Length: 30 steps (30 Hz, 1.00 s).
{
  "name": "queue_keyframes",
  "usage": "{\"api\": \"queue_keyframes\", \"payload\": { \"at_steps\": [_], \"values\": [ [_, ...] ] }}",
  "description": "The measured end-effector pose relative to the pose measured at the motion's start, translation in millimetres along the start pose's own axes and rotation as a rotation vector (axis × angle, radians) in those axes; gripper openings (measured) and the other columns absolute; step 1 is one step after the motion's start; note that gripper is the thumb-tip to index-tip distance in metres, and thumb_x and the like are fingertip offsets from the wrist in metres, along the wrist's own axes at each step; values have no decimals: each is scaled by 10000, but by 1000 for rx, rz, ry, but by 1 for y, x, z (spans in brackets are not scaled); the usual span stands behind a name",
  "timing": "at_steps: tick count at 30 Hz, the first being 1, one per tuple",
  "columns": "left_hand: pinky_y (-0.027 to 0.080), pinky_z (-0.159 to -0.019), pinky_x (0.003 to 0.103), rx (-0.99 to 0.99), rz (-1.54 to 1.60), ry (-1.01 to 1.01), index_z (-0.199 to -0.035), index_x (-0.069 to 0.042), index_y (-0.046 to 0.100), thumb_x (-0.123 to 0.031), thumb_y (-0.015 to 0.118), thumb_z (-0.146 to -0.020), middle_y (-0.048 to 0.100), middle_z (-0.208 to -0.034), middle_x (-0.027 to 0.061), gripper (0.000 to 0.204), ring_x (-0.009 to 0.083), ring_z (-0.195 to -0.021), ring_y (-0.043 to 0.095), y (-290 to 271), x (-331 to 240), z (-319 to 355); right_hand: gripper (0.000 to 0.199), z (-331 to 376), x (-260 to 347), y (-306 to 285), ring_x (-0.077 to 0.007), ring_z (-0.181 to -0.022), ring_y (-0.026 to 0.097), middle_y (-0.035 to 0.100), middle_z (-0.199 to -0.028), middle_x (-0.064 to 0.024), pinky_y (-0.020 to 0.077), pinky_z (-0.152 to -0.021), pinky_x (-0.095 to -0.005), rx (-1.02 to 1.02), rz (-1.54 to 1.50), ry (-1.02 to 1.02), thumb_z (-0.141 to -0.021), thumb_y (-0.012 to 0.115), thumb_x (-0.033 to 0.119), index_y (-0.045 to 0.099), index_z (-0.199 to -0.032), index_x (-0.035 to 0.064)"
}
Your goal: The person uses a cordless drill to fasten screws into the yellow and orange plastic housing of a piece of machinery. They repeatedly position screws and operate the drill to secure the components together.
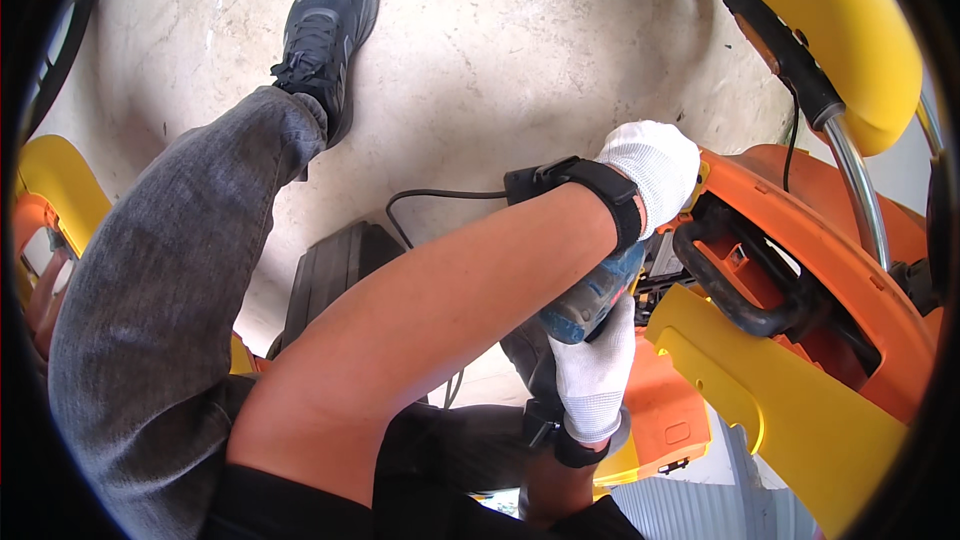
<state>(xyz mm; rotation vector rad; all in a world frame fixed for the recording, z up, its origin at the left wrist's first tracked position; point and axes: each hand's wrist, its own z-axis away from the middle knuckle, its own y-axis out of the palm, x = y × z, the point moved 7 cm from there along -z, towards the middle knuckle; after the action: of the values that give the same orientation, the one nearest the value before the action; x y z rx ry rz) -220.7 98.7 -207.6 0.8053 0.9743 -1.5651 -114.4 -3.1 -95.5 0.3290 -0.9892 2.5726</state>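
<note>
Where the left hand [652, 170] lies beside an orange rim [805, 225], room looks tight.

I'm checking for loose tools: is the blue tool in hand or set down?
In hand: the gloved right hand grips the blue tool, partly hidden behind the left forearm.

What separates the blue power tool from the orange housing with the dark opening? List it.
Colour: the tool is mainly blue, the housing orange.
Size: the tool looks much smaller than the housing.
Hold: the right hand grips the tool, not the housing.
Both are partly hidden.
</note>
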Motion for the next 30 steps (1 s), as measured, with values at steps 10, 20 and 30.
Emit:
{"api": "queue_keyframes", "payload": {
  "at_steps": [10, 20, 30],
  "values": [
    [554, -759, 403, -8, -6, -10, -909, -34, 744, -332, 700, -818, 710, -830, 180, 314, 339, -810, 701, 2, -1, -1, 557, 5, -41, -8, -173, -944, 605, 616, -1074, -82, 499, -852, -328, -52, -85, -107, -774, 778, 36, 491, -1252, 25],
    [553, -754, 403, -60, 39, -35, -889, -22, 740, -345, 704, -813, 703, -809, 186, 334, 334, -800, 702, 0, 4, 2, 576, 7, -42, 5, -184, -936, 618, 608, -1095, -94, 501, -849, -304, -43, -343, -103, -791, 768, 55, 464, -1279, 24],
    [556, -693, 394, -39, 52, -51, -831, -18, 736, -329, 723, -794, 691, -728, 166, 314, 312, -713, 703, 4, 4, 0, 589, -49, -118, 45, -348, -939, 626, 620, -995, -179, 491, -868, -401, -314, 236, -222, -653, 878, 200, 518, -1078, 9]
  ]
}}
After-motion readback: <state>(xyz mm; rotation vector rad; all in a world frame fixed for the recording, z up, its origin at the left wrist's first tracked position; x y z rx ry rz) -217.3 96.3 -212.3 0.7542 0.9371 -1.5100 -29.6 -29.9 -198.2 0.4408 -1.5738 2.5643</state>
